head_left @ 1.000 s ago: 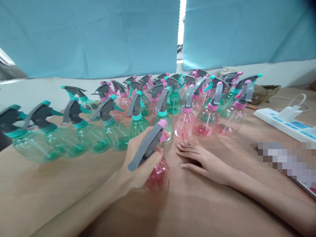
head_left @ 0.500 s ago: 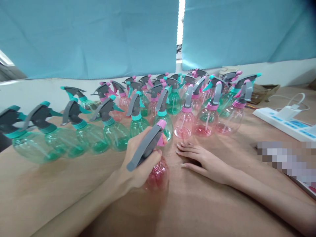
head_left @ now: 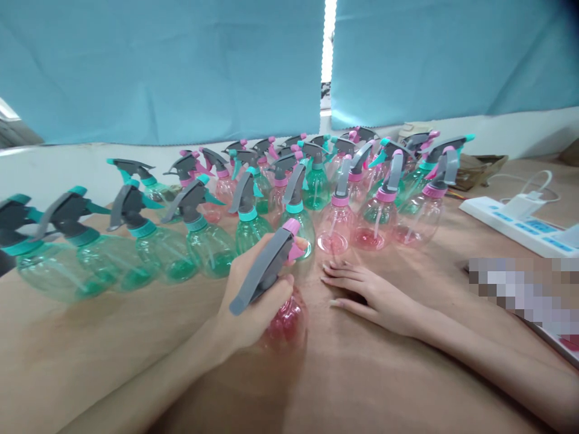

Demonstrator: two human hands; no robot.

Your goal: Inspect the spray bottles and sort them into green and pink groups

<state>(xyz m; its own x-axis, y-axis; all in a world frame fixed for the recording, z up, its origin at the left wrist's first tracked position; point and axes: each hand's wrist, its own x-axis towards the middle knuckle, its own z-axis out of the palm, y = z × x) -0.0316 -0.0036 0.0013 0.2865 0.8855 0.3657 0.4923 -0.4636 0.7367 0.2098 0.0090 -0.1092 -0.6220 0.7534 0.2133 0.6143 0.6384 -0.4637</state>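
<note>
My left hand [head_left: 251,301] is wrapped round the neck of a pink spray bottle [head_left: 289,325], just under its grey and pink trigger head. The bottle stands on the table at the near middle, and part of it is hidden by my fingers. Flat on the tabletop lies my right hand [head_left: 368,295], fingers stretched out and holding nothing. Just beyond it stands a pink spray bottle [head_left: 335,226] with a grey lever. Behind my left hand is a green spray bottle [head_left: 253,226] with a teal collar.
A row of green spray bottles [head_left: 167,250] runs to the left, with several more pink and green ones behind. On the right lie a white power strip [head_left: 511,220] with a plug and cable, and a pixelated object [head_left: 520,292]. A blue curtain [head_left: 181,66] hangs at the back.
The whole view has shifted very slightly, so things sit a little further left. Both hands keep their pose, and the left still grips the pink spray bottle.
</note>
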